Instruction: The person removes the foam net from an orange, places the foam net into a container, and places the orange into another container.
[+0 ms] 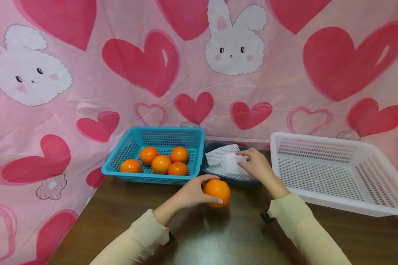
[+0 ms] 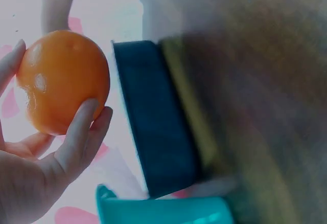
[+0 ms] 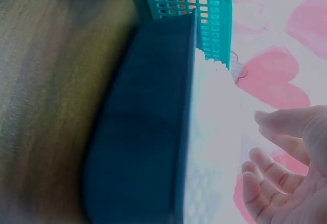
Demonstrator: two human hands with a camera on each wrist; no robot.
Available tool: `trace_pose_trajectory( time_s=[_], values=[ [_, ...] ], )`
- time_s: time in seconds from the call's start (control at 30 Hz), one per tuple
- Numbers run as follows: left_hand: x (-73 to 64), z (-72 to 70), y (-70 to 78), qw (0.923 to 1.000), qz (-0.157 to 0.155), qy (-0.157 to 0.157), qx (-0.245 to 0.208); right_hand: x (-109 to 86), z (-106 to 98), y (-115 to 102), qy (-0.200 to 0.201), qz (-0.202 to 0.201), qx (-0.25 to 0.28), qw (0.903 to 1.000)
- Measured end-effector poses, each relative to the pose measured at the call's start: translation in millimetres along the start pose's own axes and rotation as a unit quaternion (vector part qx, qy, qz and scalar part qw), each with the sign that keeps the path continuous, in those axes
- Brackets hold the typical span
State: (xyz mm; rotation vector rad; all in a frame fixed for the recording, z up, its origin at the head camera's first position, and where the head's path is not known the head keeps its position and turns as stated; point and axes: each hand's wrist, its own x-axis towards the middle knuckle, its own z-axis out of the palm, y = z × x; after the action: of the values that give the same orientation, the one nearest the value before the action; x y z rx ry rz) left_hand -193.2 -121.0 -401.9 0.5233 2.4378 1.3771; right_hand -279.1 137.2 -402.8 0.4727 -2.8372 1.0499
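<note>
An orange is held above the table by my left hand, thumb on the near side and fingers behind. The left wrist view shows the same orange gripped between thumb and fingertips. My right hand hovers over a dark blue basket of white foam fruit nets. Seen from the right wrist, this hand has loosely bent fingers, apart from the nets, with nothing between them.
A teal basket with several oranges stands at the left, beside the dark one. To the right is a large white basket. All stand on a brown wooden table before a pink heart-print cloth.
</note>
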Motion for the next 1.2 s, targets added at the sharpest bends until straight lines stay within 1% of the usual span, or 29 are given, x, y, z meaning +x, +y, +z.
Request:
trace_pose_trajectory(
  time_s=[0.1, 0.2, 0.3, 0.5, 0.63, 0.73, 0.97, 1.03, 1.1, 1.17, 1.2],
  values=[
    [-2.0, -9.0, 6.6, 0.9998, 0.002, 0.019, -0.007, 3.1, -1, -4, 0.008, -0.015, 0.003, 0.9999],
    [-2.7, -19.6, 11.5, 0.9989, 0.001, 0.047, -0.008, 6.6, -3, -8, 0.01, -0.028, 0.01, 0.9995],
    [-2.4, -28.6, 14.0, 0.9974, -0.01, 0.068, -0.019, 9.2, -4, -12, 0.003, -0.036, 0.015, 0.9992],
    [-3.7, -42.8, 15.3, 0.995, -0.019, 0.09, -0.039, 13.1, -2, -19, -0.016, -0.052, 0.014, 0.9984],
    [-2.0, -56.2, 16.5, 0.9936, -0.018, 0.109, -0.023, 16.4, 2, -23, -0.026, -0.063, 0.026, 0.9973],
    [1.1, -68.8, 16.0, 0.9921, -0.024, 0.121, -0.019, 17.8, 6, -26, -0.031, -0.07, 0.046, 0.996],
    [7.6, -94.6, 6.6, 0.9867, -0.045, 0.153, -0.033, 17.7, 19, -31, -0.054, -0.046, 0.097, 0.9928],
    [9.7, -100.3, 3.3, 0.9841, -0.052, 0.161, -0.053, 17.7, 23, -32, -0.06, -0.043, 0.11, 0.9912],
    [12.5, -105.4, -0.8, 0.9796, -0.063, 0.171, -0.084, 18.2, 28, -34, -0.065, -0.038, 0.13, 0.9886],
    [15.7, -110.2, -5.3, 0.9731, -0.077, 0.182, -0.118, 18.5, 34, -37, -0.072, -0.035, 0.154, 0.9848],
    [17.0, -112.5, -7.3, 0.9683, -0.085, 0.188, -0.14, 18.7, 37, -39, -0.076, -0.034, 0.17, 0.9819]
  ],
)
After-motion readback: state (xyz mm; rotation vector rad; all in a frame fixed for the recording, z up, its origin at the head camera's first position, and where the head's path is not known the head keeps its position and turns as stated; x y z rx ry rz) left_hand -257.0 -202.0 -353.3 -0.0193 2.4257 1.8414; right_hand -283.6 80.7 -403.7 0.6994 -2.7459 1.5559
